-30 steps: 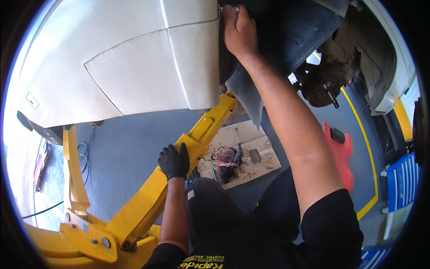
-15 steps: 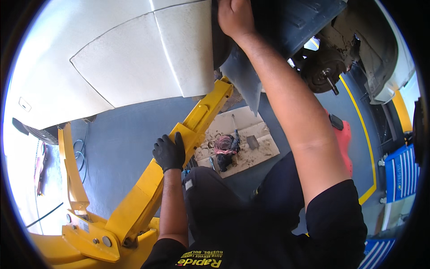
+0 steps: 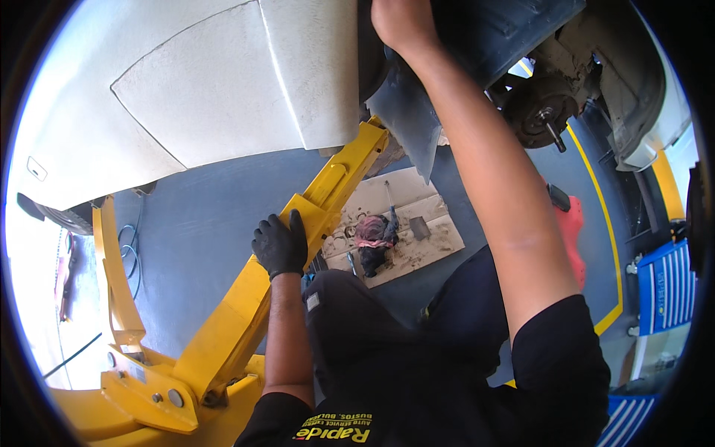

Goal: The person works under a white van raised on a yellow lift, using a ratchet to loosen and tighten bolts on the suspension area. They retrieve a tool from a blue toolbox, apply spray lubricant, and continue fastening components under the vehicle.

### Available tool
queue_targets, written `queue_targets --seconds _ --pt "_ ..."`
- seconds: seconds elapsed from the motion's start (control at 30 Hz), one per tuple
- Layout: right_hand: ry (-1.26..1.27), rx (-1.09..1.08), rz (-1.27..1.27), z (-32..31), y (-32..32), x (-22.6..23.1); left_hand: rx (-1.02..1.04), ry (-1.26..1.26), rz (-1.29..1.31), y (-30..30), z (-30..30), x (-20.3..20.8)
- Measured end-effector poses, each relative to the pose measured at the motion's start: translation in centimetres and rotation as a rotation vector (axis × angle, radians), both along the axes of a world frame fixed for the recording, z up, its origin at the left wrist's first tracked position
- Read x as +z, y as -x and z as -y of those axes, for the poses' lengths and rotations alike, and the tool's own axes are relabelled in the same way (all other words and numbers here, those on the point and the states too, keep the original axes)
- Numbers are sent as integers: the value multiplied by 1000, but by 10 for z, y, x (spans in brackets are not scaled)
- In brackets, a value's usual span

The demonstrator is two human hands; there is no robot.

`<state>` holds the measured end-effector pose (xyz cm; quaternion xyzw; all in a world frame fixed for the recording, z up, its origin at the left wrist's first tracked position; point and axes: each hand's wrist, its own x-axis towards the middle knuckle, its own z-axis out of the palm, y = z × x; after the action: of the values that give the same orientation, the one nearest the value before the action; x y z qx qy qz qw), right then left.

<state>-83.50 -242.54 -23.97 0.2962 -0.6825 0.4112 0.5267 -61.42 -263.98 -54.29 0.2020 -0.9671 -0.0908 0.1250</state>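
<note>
My left hand, in a black glove, grips the yellow lift arm partway along its length, with the fingers bent over its edge and the thumb pointing up along it. Above, my right hand reaches up beside the dark wheel-arch liner of a raised white car. The top edge of the picture cuts off its fingers, so what they hold or touch is hidden. A loose-looking dark flap hangs just below that wrist.
A stained cardboard sheet on the floor carries a dark and pink rag bundle and tools. A wheel hub with a protruding stud is exposed at upper right. Also right are a red plastic item and a blue cabinet.
The view has shifted slightly, and my right hand sits a little higher and further right in it, more cut off. My left hand stays on the lift arm.
</note>
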Motion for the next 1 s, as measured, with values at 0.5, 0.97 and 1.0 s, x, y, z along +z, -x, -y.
queue_targets --seconds 0.5,0.97,1.0 --pt "69 53 446 7 -26 6 14 -16 -24 -4 3 -2" --pt "-191 -158 174 -2 -7 4 8 -1 -47 -5 7 -3" --pt "-272 -162 180 -2 -8 6 14 -3 -37 -7 7 -3"
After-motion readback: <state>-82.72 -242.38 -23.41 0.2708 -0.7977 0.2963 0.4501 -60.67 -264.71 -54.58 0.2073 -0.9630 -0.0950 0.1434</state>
